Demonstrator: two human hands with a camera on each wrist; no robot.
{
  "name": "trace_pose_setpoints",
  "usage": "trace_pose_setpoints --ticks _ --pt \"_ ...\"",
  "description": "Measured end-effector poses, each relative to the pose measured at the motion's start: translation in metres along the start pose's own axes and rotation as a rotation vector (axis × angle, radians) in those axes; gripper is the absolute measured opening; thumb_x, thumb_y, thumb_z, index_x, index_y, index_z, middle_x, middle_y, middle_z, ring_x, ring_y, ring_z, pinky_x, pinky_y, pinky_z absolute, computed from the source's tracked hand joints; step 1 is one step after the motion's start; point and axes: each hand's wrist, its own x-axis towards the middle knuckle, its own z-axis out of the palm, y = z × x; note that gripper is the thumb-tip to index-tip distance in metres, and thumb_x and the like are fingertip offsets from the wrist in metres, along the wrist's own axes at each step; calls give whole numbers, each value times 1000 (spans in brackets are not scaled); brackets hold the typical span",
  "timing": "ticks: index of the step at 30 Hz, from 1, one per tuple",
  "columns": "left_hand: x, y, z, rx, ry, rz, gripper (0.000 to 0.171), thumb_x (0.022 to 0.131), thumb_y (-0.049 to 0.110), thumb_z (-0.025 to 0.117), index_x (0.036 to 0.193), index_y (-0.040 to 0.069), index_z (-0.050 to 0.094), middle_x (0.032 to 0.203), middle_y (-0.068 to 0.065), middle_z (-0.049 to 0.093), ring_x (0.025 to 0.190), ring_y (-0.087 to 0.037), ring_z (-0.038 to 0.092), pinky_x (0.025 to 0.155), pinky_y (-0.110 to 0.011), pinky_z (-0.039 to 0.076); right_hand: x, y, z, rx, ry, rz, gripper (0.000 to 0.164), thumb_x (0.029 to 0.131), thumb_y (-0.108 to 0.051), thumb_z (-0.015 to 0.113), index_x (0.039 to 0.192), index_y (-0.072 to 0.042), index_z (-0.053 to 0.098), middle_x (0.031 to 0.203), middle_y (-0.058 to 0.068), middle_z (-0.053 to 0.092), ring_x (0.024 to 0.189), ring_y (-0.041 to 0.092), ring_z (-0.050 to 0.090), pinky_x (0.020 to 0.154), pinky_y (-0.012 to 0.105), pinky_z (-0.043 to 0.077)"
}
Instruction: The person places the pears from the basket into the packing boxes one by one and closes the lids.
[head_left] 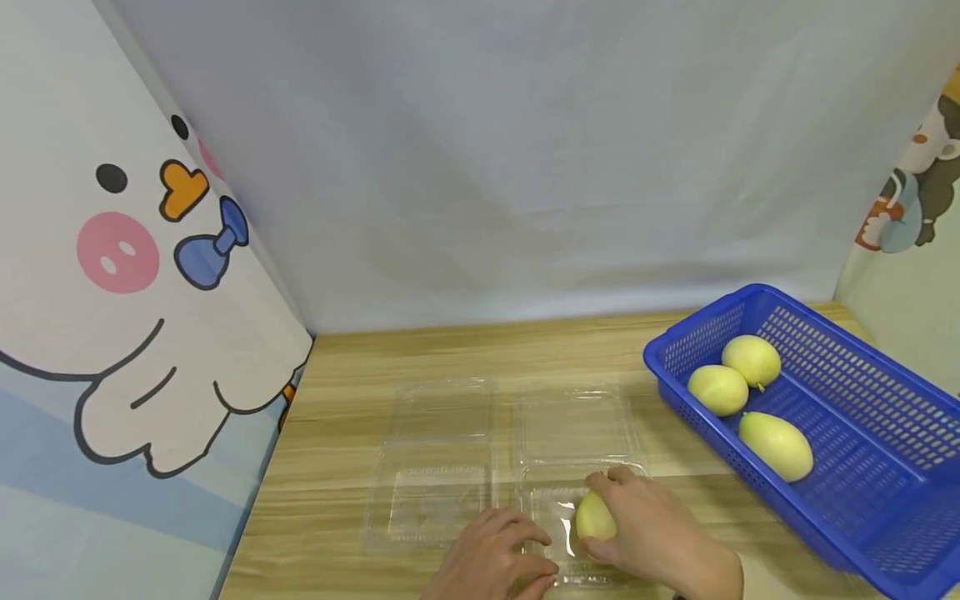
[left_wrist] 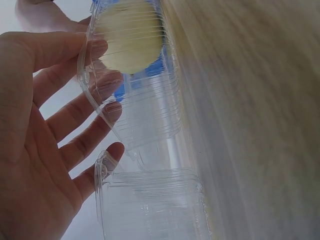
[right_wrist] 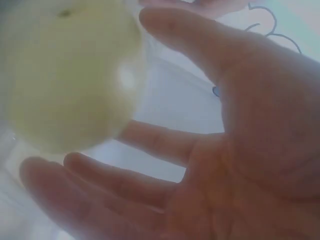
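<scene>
A pale yellow-green melon lies over the base of the right clear plastic clamshell box. My right hand holds it from the right, thumb on the near side and fingers round the far side. The right wrist view shows the melon large between thumb and fingers. At the box's left edge is my left hand, its fingers spread and loosely bent. In the left wrist view these fingers reach to the box's rim, the tips showing through the clear wall.
A second clear clamshell box lies opened out to the left, its lid flat toward the back. On the right stands a blue perforated basket with three melons in it. Light cloth hangs behind the wooden table.
</scene>
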Motion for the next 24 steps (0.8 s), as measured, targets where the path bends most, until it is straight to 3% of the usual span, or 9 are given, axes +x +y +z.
trace_pose_setpoints --ticks 8,12,18,24 --pt "0 0 0 15 -4 7 9 93 35 82 86 30 85 104 10 80 103 -8 70 91 -24 59 5 0 -25 21 113 -28 54 84 -41 89 123 -7 73 123 16 74 101 38 75 84 54 63" --pt "0 0 0 21 -3 5 7 91 34 83 86 31 85 104 10 80 103 -8 70 91 -24 59 12 5 -46 7 138 -43 57 86 -41 87 129 -7 71 126 18 73 104 40 75 86 56 63" --pt "0 -2 -1 41 4 12 5 89 35 84 86 31 85 104 10 80 104 -9 70 91 -25 59 24 13 -90 -6 157 -60 70 90 -45 84 144 -6 62 137 26 67 115 45 71 90 61 61" --pt "-1 0 -1 45 -2 17 5 90 36 84 87 32 84 104 11 79 104 -8 70 92 -25 59 30 24 -141 -27 174 -29 70 97 -51 74 151 -10 58 148 29 60 132 51 60 101 70 53"
